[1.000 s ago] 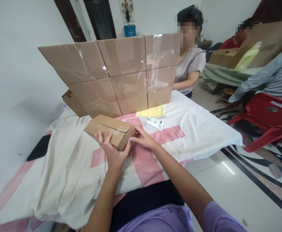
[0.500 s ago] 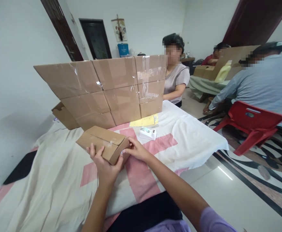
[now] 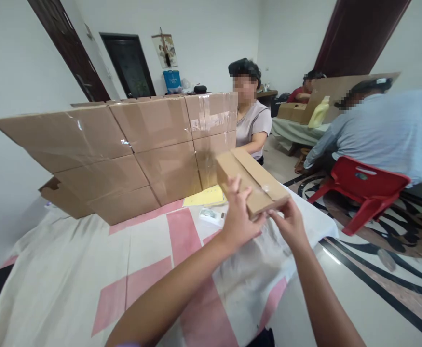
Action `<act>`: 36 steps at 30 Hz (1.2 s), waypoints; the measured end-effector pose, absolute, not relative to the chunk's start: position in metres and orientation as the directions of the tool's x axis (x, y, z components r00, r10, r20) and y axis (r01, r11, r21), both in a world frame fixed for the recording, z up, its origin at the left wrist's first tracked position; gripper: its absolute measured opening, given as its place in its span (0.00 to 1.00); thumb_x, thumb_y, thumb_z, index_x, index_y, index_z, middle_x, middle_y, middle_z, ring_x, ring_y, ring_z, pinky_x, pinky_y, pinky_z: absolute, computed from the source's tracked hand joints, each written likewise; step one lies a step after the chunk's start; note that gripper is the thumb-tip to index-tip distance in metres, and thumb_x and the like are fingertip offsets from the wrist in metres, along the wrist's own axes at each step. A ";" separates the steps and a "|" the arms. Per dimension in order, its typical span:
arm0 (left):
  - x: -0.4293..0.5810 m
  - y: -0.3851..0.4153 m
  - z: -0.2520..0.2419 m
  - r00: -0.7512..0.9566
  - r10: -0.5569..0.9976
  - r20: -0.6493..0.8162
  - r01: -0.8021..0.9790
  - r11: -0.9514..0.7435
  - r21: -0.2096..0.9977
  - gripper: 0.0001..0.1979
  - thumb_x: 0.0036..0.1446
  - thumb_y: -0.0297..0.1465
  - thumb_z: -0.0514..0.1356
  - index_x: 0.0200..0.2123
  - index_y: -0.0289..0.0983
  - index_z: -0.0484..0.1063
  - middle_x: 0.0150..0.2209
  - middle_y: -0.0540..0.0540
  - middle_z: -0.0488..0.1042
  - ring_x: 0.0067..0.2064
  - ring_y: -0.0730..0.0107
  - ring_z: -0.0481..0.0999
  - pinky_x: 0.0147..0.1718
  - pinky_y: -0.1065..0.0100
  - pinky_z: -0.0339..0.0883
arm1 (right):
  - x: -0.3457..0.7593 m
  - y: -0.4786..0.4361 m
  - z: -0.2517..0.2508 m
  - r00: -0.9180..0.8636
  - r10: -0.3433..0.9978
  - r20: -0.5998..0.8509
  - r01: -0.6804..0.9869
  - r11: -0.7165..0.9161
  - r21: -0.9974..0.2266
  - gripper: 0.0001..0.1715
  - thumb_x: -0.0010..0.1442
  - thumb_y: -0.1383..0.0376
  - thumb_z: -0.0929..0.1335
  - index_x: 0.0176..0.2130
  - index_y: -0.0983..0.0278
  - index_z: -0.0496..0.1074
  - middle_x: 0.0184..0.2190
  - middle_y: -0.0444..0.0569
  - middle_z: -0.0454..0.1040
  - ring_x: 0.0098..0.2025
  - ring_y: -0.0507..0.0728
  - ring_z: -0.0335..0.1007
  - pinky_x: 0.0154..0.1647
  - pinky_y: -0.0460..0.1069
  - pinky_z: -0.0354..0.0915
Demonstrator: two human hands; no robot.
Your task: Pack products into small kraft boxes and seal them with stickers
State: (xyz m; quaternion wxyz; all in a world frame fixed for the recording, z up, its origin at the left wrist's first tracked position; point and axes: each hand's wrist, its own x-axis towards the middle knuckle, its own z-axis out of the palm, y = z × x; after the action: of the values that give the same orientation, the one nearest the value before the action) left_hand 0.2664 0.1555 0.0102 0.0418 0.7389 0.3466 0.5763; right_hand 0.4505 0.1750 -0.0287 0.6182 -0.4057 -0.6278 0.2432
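Both hands hold a closed brown cardboard box (image 3: 247, 176) over the right part of the table. My left hand (image 3: 240, 219) grips its near left side, fingers on top and thumb at the near end. At the near right corner, my right hand (image 3: 289, 222) pinches the box, its fingers partly hidden behind the edge. A piece of clear tape shows on the lid seam. Beneath and left of the box lie a small white device (image 3: 211, 217), perhaps a tape dispenser, and a yellow sheet (image 3: 204, 196).
A wall of taped cardboard boxes (image 3: 160, 140) stands across the table, with an open box (image 3: 64, 200) behind its left end. A person (image 3: 256, 120) sits beyond it. At right, another person sits on a red chair (image 3: 366, 185). A white and pink cloth (image 3: 69, 270) covers the table.
My hands have carried the box to the right and raised it toward the table's right side. The view has shifted, so the box wall appears farther left.
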 end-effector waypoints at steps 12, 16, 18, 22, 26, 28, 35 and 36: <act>0.379 0.307 -0.040 0.093 0.820 0.565 0.378 -0.554 0.742 0.25 0.52 0.27 0.69 0.51 0.40 0.64 0.74 0.33 0.51 0.78 0.43 0.41 0.71 0.43 0.54 | 0.543 0.315 -0.088 0.221 0.870 0.440 0.297 0.369 -0.880 0.31 0.50 0.44 0.76 0.43 0.61 0.70 0.42 0.54 0.79 0.45 0.64 0.76 0.45 0.58 0.73; 0.365 0.350 -0.043 0.073 0.822 0.565 0.447 -0.533 0.718 0.26 0.52 0.30 0.70 0.52 0.40 0.65 0.74 0.34 0.52 0.77 0.45 0.42 0.71 0.45 0.54 | 0.521 0.352 -0.094 0.263 0.864 0.430 0.292 0.353 -0.889 0.32 0.53 0.42 0.73 0.46 0.62 0.71 0.46 0.58 0.79 0.50 0.66 0.76 0.47 0.59 0.73; 0.360 0.370 -0.045 0.050 0.825 0.563 0.484 -0.513 0.709 0.26 0.51 0.29 0.70 0.52 0.40 0.65 0.74 0.35 0.52 0.78 0.45 0.42 0.72 0.45 0.53 | 0.509 0.360 -0.101 0.321 0.850 0.418 0.300 0.328 -0.896 0.35 0.56 0.40 0.70 0.51 0.63 0.70 0.52 0.62 0.78 0.53 0.68 0.75 0.50 0.61 0.73; 0.358 0.408 -0.043 -0.029 0.839 0.543 0.546 -0.442 0.712 0.25 0.53 0.27 0.69 0.52 0.40 0.66 0.73 0.34 0.52 0.78 0.46 0.40 0.72 0.46 0.51 | 0.498 0.361 -0.114 0.390 0.835 0.387 0.344 0.258 -0.903 0.38 0.57 0.41 0.68 0.55 0.65 0.70 0.57 0.66 0.75 0.48 0.68 0.77 0.49 0.64 0.72; 0.356 0.441 -0.038 -0.105 0.854 0.510 0.585 -0.362 0.726 0.23 0.55 0.29 0.68 0.53 0.40 0.66 0.74 0.35 0.52 0.78 0.47 0.39 0.72 0.47 0.50 | 0.501 0.358 -0.116 0.389 0.842 0.373 0.384 0.220 -0.897 0.36 0.59 0.42 0.66 0.54 0.66 0.71 0.55 0.66 0.77 0.43 0.65 0.78 0.46 0.61 0.73; 0.355 0.453 -0.035 -0.136 0.862 0.489 0.603 -0.320 0.731 0.23 0.56 0.28 0.68 0.53 0.40 0.66 0.74 0.36 0.52 0.78 0.47 0.39 0.71 0.47 0.53 | 0.502 0.359 -0.115 0.384 0.845 0.372 0.400 0.211 -0.892 0.36 0.59 0.42 0.66 0.53 0.66 0.71 0.53 0.66 0.78 0.41 0.64 0.78 0.44 0.60 0.74; 0.352 0.456 -0.022 -0.160 0.883 0.441 0.649 -0.243 0.721 0.32 0.51 0.25 0.71 0.57 0.41 0.63 0.75 0.30 0.49 0.77 0.45 0.46 0.70 0.46 0.54 | 0.498 0.359 -0.108 0.391 0.833 0.392 0.442 0.203 -0.874 0.36 0.57 0.41 0.65 0.50 0.66 0.72 0.44 0.61 0.80 0.35 0.62 0.75 0.39 0.58 0.73; 0.349 0.453 -0.022 -0.152 0.885 0.439 0.650 -0.245 0.719 0.34 0.51 0.25 0.71 0.58 0.41 0.62 0.75 0.29 0.48 0.76 0.45 0.47 0.70 0.46 0.54 | 0.498 0.358 -0.107 0.393 0.830 0.396 0.449 0.203 -0.870 0.36 0.57 0.41 0.65 0.49 0.66 0.72 0.43 0.61 0.80 0.34 0.62 0.75 0.39 0.58 0.73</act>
State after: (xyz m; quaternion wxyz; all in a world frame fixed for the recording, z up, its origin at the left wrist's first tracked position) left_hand 0.3492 0.4526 -0.0217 0.1270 0.6388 0.6010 0.4633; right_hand 0.4982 0.3581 -0.1069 0.5709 -0.6088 -0.5250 0.1668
